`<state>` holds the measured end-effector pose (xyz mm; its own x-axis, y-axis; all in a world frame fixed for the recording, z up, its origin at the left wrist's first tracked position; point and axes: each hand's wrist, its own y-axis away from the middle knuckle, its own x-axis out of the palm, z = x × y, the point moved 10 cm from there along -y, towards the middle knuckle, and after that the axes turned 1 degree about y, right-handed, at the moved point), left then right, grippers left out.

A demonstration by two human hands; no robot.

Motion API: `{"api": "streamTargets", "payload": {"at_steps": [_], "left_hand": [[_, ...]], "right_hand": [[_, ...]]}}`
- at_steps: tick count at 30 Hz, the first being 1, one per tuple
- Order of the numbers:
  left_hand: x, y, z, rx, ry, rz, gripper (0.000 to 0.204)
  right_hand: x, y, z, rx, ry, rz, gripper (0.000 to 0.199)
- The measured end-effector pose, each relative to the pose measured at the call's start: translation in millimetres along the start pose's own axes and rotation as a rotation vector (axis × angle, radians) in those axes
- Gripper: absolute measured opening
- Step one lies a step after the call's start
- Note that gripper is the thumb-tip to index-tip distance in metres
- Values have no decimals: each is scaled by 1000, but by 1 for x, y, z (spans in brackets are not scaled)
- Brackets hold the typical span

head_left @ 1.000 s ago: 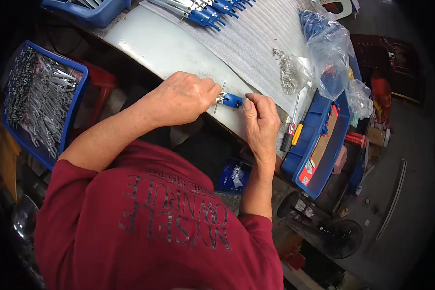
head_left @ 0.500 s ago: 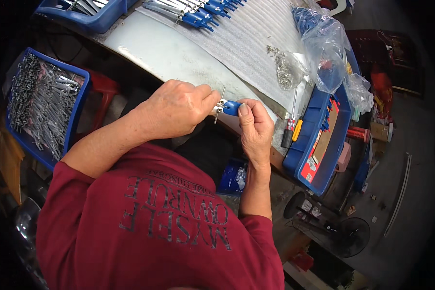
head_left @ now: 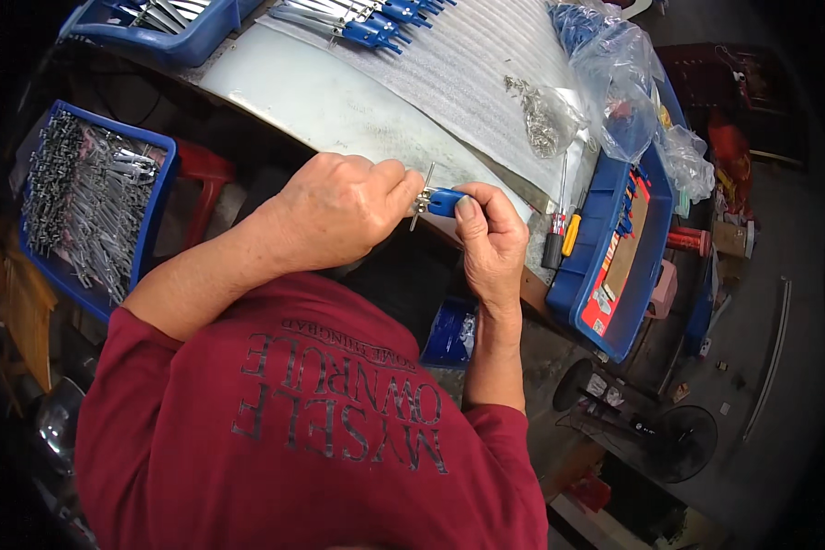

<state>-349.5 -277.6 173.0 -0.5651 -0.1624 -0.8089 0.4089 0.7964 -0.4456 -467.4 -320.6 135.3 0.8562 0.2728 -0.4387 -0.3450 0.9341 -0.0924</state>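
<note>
My left hand (head_left: 339, 209) is closed in a fist, its thumb and forefinger gripping a slim metal part (head_left: 423, 196) with a thin crosswise bar. Only the end of that metal part shows; the fist hides the rest. Facing it, my right hand (head_left: 493, 236) pinches a blue plastic piece (head_left: 445, 202) between thumb and fingers. The blue piece and the metal end meet in line, just in front of the table edge. At the far side of the table lie several similar metal strips with blue ends (head_left: 368, 32).
On the left stands a blue bin (head_left: 160, 215) full of metal strips, beside a red stool (head_left: 202, 174). Another blue bin (head_left: 179, 48) is at the far left. To the right are small metal pins (head_left: 543, 124), screwdrivers (head_left: 571, 236), clear bags (head_left: 619, 82) and a blue tray (head_left: 628, 339).
The whole view has shifted slightly. Both hands keep nearly the same grip, the blue piece still against the metal end.
</note>
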Motion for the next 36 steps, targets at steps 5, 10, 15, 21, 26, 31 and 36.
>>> {"api": "streamTargets", "payload": {"at_steps": [5, 10, 15, 21, 26, 31, 36], "left_hand": [[-2, 0, 1, -15, 34, -49, 18], [2, 3, 4, 15, 220, 20, 21], [-4, 1, -4, 0, 104, 12, 18], [-3, 3, -3, -14, 77, 6, 23], [0, 5, 0, 37, 183, 19, 25], [-6, 4, -5, 32, 187, 23, 27], [-1, 8, -8, -14, 54, 10, 25]], "right_hand": [[3, 5, -7, 132, -149, -10, 22], [6, 8, -4, 160, -211, 91, 22], [-1, 6, 7, 30, -35, 2, 16], [6, 12, -6, 191, -283, -4, 18], [6, 13, -2, 186, -227, 81, 17], [4, 13, 10, 96, -148, 88, 15], [3, 13, 4, 65, -97, 1, 20]]}}
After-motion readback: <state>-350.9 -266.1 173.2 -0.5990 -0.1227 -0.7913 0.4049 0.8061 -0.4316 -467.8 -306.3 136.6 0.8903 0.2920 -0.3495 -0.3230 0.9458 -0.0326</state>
